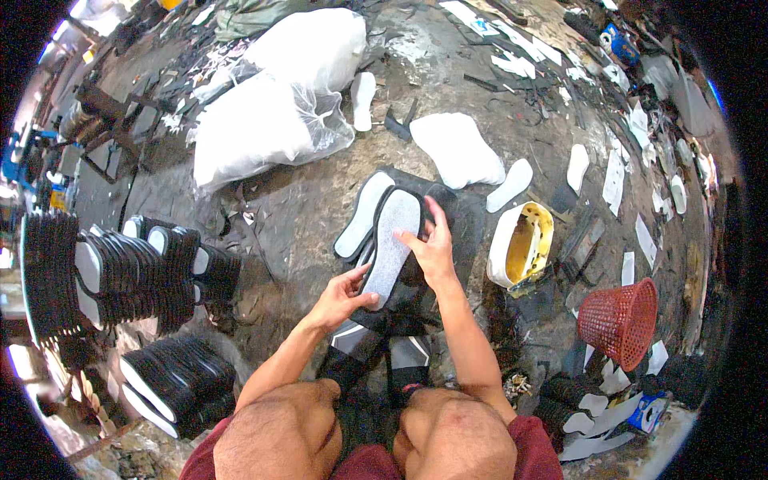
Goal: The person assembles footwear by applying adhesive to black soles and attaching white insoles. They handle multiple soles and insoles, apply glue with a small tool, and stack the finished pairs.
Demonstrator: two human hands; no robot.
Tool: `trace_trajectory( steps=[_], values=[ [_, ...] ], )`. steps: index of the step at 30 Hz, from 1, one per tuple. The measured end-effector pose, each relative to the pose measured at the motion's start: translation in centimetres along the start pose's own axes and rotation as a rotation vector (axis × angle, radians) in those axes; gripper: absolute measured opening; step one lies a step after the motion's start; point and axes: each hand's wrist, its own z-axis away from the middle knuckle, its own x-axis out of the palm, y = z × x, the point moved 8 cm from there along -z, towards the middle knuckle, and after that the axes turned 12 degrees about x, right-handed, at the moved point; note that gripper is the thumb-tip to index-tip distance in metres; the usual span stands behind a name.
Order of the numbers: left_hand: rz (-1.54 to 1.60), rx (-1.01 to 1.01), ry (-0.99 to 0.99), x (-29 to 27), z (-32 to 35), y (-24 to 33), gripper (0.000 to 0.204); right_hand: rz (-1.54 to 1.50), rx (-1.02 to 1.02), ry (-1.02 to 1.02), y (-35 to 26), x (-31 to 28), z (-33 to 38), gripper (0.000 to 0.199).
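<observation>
A black shoe sole topped with a speckled grey-white insole (pixel 398 228) is tilted in front of me, above my shins. My left hand (pixel 342 302) grips its near, narrower end, thumb on top and fingers along the left edge. My right hand (pixel 432 246) holds its right edge, with the thumb pressed on the insole and the other fingers curved past the rim. Partly behind it, another black sole with a pale insole (pixel 370 210) rests on a dark block or pad (pixel 428 190). What lies under the held sole is hidden.
Stacks of black soles (pixel 128 260) stand at left, with another stack (pixel 180 380) nearer. White sacks (pixel 264 120) lie far left. A pale, yellow-stained glue container (pixel 521 244), a red plastic basket (pixel 618 324) and loose insoles (pixel 510 186) are at right. Scraps litter the floor.
</observation>
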Motion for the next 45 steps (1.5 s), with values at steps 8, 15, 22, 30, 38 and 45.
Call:
trace_trajectory(
  steps=[8,15,22,30,38,45],
  values=[
    [-0.088,-0.015,-0.004,-0.1,-0.1,2.3,0.071,-0.073,-0.023,-0.054,-1.2,0.6,0.6,0.077],
    [-0.312,-0.050,-0.012,-0.4,0.0,2.5,0.061,0.348,-0.360,0.123,-6.6,1.3,1.6,0.091],
    [-0.234,-0.026,-0.130,0.8,0.6,4.4,0.062,0.402,-0.155,0.035,-8.8,1.1,-0.6,0.033],
    [-0.161,-0.104,-0.140,0.2,0.1,4.8,0.053,0.234,-0.078,-0.022,-7.7,0.9,-2.4,0.027],
    [-0.359,0.159,-0.014,-3.7,-5.1,3.2,0.065,0.058,0.032,0.218,-3.3,-6.0,-9.3,0.044],
    [-1.064,0.678,0.128,0.6,-5.6,4.9,0.070,0.914,0.315,1.039,-1.1,-21.7,-15.7,0.059]
  ],
)
